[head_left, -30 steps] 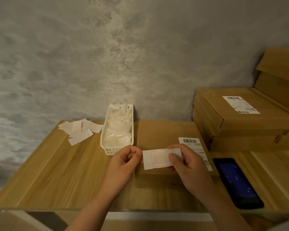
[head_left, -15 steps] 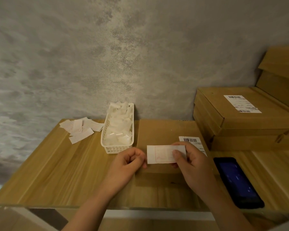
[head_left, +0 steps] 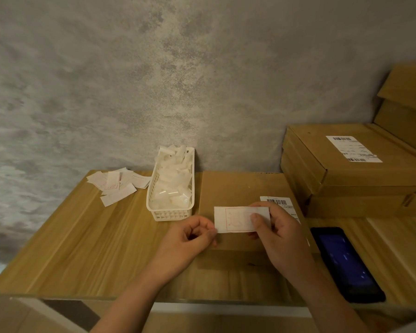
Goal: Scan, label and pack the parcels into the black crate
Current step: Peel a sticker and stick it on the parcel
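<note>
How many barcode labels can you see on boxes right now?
2: one on the flat box under the hands, partly covered by the right hand; one on the stacked box at right. Others may be hidden.

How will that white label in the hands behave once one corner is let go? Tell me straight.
The white label looks paper-thin, so it will probably droop or curl where unsupported. The right hand pinches one end and the left hand the other corner, suggesting it is very light. A draught could likely flip it.

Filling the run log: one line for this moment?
stage: labelling | right hand: pinches label | left hand: at label's left corner | label over parcel | crate: unseen
</note>
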Available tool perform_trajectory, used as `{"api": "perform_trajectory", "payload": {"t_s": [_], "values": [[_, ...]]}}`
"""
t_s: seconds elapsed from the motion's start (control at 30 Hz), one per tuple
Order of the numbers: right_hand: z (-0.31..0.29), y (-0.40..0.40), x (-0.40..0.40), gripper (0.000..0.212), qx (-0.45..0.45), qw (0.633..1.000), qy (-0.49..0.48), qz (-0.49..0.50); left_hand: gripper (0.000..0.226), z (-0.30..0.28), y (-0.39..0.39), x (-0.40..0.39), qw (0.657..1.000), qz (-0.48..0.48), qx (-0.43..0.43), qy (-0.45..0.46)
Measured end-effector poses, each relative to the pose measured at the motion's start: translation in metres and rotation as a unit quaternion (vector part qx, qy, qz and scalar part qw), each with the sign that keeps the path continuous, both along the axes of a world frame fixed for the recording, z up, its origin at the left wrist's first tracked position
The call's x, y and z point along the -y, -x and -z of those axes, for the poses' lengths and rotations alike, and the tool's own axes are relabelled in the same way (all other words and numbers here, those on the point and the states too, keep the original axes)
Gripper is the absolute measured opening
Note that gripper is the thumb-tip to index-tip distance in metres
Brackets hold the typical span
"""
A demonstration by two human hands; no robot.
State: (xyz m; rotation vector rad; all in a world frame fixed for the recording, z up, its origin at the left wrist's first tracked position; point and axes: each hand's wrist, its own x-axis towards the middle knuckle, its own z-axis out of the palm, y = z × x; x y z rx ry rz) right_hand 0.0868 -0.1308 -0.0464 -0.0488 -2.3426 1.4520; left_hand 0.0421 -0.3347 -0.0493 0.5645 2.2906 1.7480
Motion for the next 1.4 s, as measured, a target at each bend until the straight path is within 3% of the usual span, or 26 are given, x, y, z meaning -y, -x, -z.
{"api": "perform_trajectory", "payload": {"t_s": [0.17,0.43,1.4], "values": [[0.001,0.001,-0.004,0.011,0.015,0.999,-0.036,-0.028,0.022,-0.007,0.011,0.001,0.999,-0.05,-0.017,0.007],[-0.009,-0.002,-0.002,0.013,0.002,0.995,-0.08,-0.063,0.022,-0.009,0.019,0.006,0.998,-0.039,-0.02,0.053],[-0.011,-0.003,-0.001,0.012,0.008,0.992,-0.097,-0.075,0.023,-0.011,0.016,0.01,0.997,-0.001,-0.024,0.072]]}}
